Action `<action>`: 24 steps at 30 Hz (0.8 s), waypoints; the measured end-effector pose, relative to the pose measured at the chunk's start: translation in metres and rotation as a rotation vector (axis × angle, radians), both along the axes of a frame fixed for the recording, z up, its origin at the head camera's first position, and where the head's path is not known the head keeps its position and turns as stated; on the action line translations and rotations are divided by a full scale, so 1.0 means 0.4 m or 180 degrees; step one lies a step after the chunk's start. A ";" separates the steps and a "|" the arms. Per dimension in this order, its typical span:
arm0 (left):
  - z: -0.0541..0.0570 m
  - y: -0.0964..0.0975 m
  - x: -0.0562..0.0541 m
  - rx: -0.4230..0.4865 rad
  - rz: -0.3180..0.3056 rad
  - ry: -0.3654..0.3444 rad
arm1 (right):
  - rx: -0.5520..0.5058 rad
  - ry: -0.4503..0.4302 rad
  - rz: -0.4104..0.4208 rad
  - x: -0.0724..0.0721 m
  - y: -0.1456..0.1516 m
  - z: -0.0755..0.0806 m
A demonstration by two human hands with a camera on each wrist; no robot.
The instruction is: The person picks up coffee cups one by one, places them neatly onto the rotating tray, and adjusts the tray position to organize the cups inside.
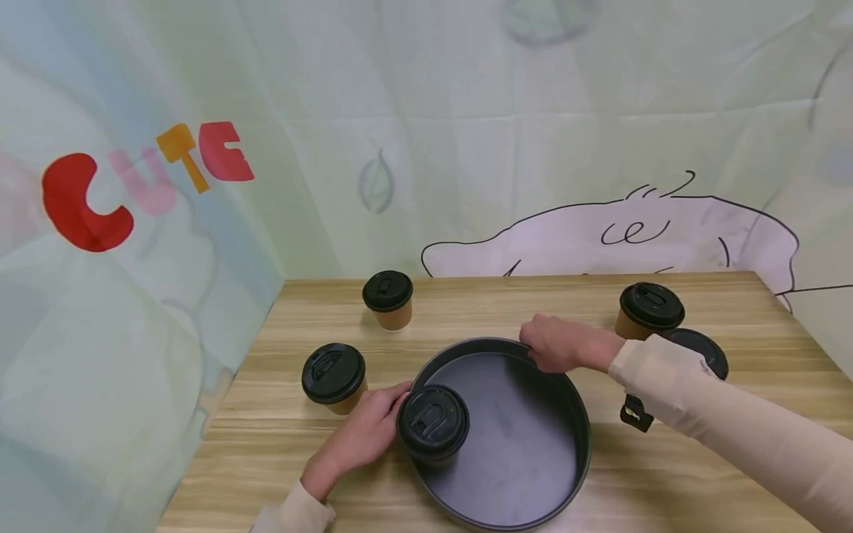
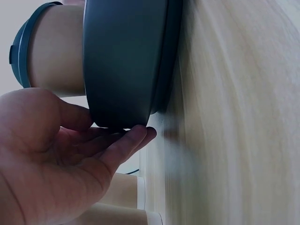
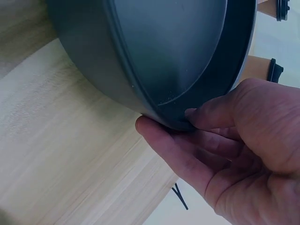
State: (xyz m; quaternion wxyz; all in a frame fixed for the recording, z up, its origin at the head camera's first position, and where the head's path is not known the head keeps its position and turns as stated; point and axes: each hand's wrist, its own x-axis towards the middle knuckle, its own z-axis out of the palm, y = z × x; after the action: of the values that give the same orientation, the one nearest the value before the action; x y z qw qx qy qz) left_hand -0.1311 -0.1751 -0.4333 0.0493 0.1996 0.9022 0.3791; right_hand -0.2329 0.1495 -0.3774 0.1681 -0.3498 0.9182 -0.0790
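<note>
A round dark grey cake pan (image 1: 506, 437) is held between both hands at the front of the table. My left hand (image 1: 373, 426) grips its left rim, thumb at the top edge and fingers along the outer wall (image 2: 124, 61). At the far right rim my right hand (image 1: 560, 343) pinches the wall, with the thumb (image 3: 206, 115) inside and the fingers outside. Inside the pan, by the left hand, stands a brown paper coffee cup (image 2: 56, 51) with a black lid (image 1: 433, 420). The pan wall hides the cup's base in the left wrist view.
Left of the pan stands another lidded coffee cup (image 1: 335, 376), close to the left hand. A further cup (image 1: 389, 297) is at the back. Two more, one cup (image 1: 649, 309) and a lid (image 1: 700, 349) partly behind the right sleeve, stand at the right. A printed curtain (image 1: 466, 148) hangs behind the table.
</note>
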 end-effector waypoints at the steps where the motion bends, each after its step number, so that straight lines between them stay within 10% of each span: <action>1: -0.001 0.000 0.000 0.0002 0.0005 0.0002 | 0.0001 -0.0023 -0.0026 0.002 0.002 0.000; 24: -0.003 -0.006 0.003 0.0160 0.0024 -0.0058 | -0.0052 0.0094 -0.0458 0.081 0.036 -0.013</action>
State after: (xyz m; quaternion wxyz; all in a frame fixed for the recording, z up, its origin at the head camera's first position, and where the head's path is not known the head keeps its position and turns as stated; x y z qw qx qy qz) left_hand -0.1299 -0.1776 -0.4345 0.0511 0.1939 0.8927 0.4036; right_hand -0.2007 0.1638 -0.3827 0.1456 -0.2855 0.9427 -0.0932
